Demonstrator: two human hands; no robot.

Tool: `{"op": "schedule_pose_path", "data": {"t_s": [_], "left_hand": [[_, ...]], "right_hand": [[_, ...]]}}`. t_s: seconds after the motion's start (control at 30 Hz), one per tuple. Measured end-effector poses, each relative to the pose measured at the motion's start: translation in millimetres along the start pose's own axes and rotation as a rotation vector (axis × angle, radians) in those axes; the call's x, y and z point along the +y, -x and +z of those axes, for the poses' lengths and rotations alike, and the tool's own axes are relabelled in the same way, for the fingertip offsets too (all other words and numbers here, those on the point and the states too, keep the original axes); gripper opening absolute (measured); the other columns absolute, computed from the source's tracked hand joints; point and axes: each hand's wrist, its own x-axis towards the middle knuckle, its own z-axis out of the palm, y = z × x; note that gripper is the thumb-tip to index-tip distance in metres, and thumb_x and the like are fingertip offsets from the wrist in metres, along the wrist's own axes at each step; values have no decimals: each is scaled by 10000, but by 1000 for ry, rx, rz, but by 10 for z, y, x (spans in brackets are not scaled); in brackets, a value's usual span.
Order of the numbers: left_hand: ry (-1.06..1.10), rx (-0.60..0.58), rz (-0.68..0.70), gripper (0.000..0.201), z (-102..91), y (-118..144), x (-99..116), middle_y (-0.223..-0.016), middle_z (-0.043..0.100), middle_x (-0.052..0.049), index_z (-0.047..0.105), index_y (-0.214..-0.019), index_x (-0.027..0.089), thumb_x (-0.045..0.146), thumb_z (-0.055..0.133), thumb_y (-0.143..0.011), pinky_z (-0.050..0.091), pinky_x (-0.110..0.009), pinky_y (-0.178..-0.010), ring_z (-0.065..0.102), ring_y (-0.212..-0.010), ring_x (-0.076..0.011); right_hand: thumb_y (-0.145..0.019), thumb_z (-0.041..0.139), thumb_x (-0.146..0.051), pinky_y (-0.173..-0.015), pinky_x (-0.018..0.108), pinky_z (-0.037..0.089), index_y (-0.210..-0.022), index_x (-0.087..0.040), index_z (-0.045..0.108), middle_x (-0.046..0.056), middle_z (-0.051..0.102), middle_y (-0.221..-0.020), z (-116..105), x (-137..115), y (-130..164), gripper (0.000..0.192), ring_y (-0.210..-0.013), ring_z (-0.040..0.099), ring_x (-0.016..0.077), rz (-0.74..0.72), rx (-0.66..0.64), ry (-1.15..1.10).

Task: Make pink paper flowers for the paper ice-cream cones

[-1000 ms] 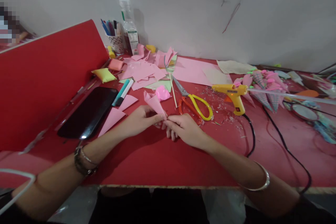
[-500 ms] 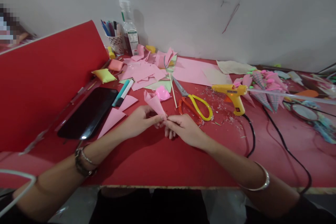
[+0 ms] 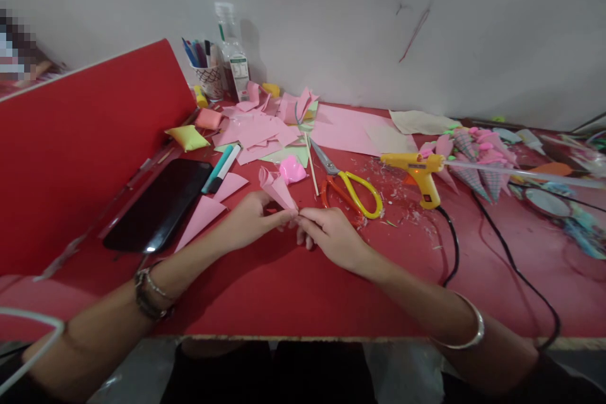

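head view, left to right. a red board (image 3: 85,139) stands tilted at the left edge of the table (image 3: 284,290). a black phone (image 3: 158,205) lies flat beside it, then two flat pink paper triangles (image 3: 206,211) and a teal marker (image 3: 218,167).

the left hand (image 3: 249,224) is closed in a pinch on the pink paper cone (image 3: 277,189), fingers at its pointed lower end. the right hand (image 3: 334,233) meets it there, thumb and forefinger pinched on the same tip; the remaining fingers are curled loosely. both hands are touching at the cone tip, so neither is nearer. the cone's long axis runs from the tip at the hands up and away to the left, wide mouth pointing toward the far side of the table. the cone is lifted clear of the table at its mouth.

just beyond the cone lies a pink blob (image 3: 292,169), then a thin wooden stick (image 3: 311,167). scissors (image 3: 348,186) with orange and yellow handles lie near the right hand. a yellow glue gun (image 3: 419,170) stands further right, cable trailing toward the table edge. finished cones (image 3: 473,158) are heaped at the far right.

writing: the bottle (image 3: 234,53) at the back carries a label, too small to read.
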Motion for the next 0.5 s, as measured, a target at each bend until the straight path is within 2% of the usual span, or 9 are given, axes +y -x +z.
{"op": "schedule_pose_path", "data": {"t_s": [0.17, 0.37, 0.5], "left_hand": [[137, -18, 110, 225, 4, 2, -5, -601, 546, 3, 542, -609, 141, 277, 446, -760, 433, -202, -520, 511, -544, -85], [151, -2, 116, 227, 10, 7, 9, -603, 545, 5, 532, -611, 150, 253, 419, -779, 427, -194, -518, 509, -549, -82], [139, -35, 109, 213, 13, 12, -1, -659, 553, 5, 527, -626, 154, 256, 409, -771, 424, -189, -531, 495, -550, -72]], "right_hand": [[-838, 388, -161, -506, 161, 403, -661, -133, 541, -20, 572, -554, -9, 1, 8, 236, -453, 503, 40, -27, -7, 49], [-839, 383, -177, -510, 169, 407, -632, -133, 550, -12, 573, -560, -23, -6, 18, 269, -474, 510, 47, -59, -3, 41], [-807, 422, -161, -497, 166, 384, -672, -131, 579, -18, 564, -561, -15, -5, 12, 209, -487, 500, 50, -102, 24, 74]]}}
